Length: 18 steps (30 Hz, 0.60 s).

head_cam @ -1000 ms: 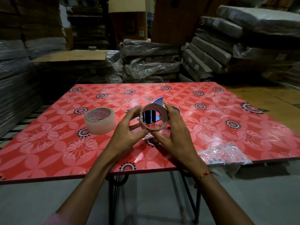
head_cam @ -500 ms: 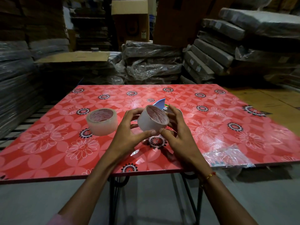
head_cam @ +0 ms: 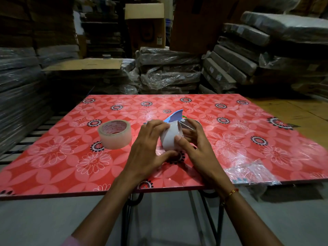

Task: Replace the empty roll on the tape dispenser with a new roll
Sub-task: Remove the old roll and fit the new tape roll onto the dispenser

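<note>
Both hands hold a pale cardboard roll core point(head_cam: 169, 138) just above the red flowered table point(head_cam: 53, 167), near its middle. My left hand point(head_cam: 147, 148) grips its left side and bottom. My right hand point(head_cam: 193, 144) grips its right side, thumb on the front. Behind the hands lies the tape dispenser point(head_cam: 177, 117), mostly hidden; only a blue card flap and a metal part show. A full roll of clear tape point(head_cam: 115, 134) lies flat on the table to the left, apart from my hands.
A crumpled clear plastic wrapper point(head_cam: 252, 172) lies at the table's front right edge. Plastic-wrapped stacks point(head_cam: 168, 70) and cardboard boxes point(head_cam: 144, 25) stand close behind and beside the table. The table's metal legs point(head_cam: 127, 215) show below its front edge.
The core was held upright with its opening facing me. It has been turned so its outer wall faces me, and both hands have lowered it toward the table.
</note>
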Motion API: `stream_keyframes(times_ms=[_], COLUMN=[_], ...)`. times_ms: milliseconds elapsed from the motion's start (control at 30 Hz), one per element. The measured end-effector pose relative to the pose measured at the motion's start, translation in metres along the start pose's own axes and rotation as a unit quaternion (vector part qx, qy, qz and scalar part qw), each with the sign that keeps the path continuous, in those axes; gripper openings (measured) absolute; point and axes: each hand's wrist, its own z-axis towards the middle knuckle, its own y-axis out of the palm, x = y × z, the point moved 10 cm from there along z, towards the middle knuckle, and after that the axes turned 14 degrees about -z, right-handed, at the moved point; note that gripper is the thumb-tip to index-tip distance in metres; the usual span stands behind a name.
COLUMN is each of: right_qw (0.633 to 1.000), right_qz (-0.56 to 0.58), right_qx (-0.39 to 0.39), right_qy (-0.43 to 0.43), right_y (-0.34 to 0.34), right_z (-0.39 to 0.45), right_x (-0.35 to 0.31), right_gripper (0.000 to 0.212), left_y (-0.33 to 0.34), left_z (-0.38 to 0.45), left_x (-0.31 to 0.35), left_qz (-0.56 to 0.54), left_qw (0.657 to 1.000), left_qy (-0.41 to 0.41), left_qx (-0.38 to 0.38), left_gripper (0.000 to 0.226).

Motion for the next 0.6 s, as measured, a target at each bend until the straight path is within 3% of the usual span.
stream_keyframes(times_ms=[200, 333, 467, 600], right_qw=[0.996, 0.992, 0.993, 0.997], right_qz=[0.082, 0.118, 0.104, 0.052], right_qx=[-0.018, -0.032, -0.025, 0.044], right_qy=[0.025, 0.034, 0.039, 0.018], right_y=[-0.004, -0.006, 0.001, -0.011], right_z=[-0.005, -0.005, -0.002, -0.002], right_x=[-0.001, -0.004, 0.001, -0.004], right_gripper=[0.054, 0.053, 0.049, 0.049], left_y=[0.006, 0.015, 0.003, -0.004], left_z=[-0.001, 0.001, -0.003, -0.004], left_x=[-0.023, -0.031, -0.03, -0.011], left_qz=[-0.199, -0.259, -0.217, -0.069], left_qw=[0.969, 0.946, 0.96, 0.986], left_qy=[-0.145, -0.196, -0.173, -0.107], left_qx=[0.0, -0.008, 0.042, 0.112], left_gripper=[0.067, 0.088, 0.087, 0.089])
